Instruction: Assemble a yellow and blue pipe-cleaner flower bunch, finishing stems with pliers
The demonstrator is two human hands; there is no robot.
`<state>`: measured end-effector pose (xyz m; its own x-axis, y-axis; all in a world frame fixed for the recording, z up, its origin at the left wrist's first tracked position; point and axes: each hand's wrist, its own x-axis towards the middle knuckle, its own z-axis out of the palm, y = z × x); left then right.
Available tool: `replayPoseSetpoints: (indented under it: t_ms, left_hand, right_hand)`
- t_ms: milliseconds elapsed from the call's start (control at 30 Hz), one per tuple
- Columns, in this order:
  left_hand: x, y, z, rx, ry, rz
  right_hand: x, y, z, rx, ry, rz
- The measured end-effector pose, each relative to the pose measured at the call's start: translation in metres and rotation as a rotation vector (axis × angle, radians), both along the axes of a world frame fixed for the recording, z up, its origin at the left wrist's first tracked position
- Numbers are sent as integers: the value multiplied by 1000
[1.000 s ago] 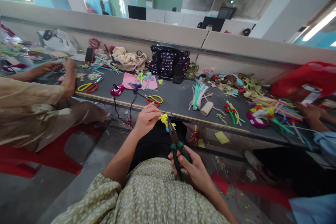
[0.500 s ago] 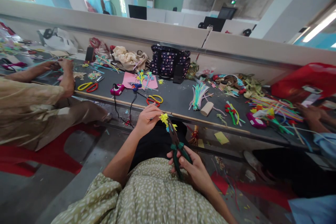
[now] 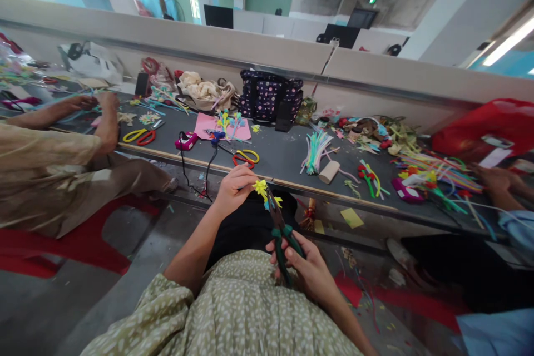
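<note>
Because the piece in hand is a small yellow pipe-cleaner flower [image 3: 261,188] with a bit of blue at its base, it should handle as very light, soft in the fuzz and springy in the wire core, easy to crush out of shape but not breakable; judged best taken low on the twisted stem rather than by the petals. Nearest the camera, the right hand [image 3: 301,264] is closed around the green handles of the pliers [image 3: 278,226], grip snug, handles drawn nearly together; the nose points up and away, its tip meeting the flower from below, though whether the jaws actually pinch wire is too small to tell. Just beyond, the left hand [image 3: 234,188] has its fingertips pinched on the flower from the left side, holding it in the air over the lap, short of the near edge of the worktop [image 3: 283,158]. On the worktop past the flower: red-and-yellow scissors [image 3: 246,158] just beyond the left hand, a pink sheet [image 3: 207,127] with small finished flowers on it, a loose bundle of pastel pipe cleaners [image 3: 315,150] beside a pale wooden cylinder [image 3: 328,172]. Further back, a dark dotted bag [image 3: 269,95] stands against the partition. A co-worker's forearm [image 3: 107,122] rests on the worktop at far left; another person's hand [image 3: 498,183] works at far right among more coloured stems.
</note>
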<state>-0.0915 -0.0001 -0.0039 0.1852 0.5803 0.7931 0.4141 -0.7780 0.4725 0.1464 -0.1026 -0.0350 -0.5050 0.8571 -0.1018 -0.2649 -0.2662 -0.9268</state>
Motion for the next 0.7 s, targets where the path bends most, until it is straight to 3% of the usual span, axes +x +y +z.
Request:
replayPoseSetpoints:
  t_ms: [400, 700]
  left_hand:
    - [-1, -2, -1, 52, 58, 70]
    - [-2, 6, -9, -4, -44, 7]
  right_hand:
    - [-3, 2, -3, 121, -167, -109]
    - [1, -1, 2, 23, -9, -11]
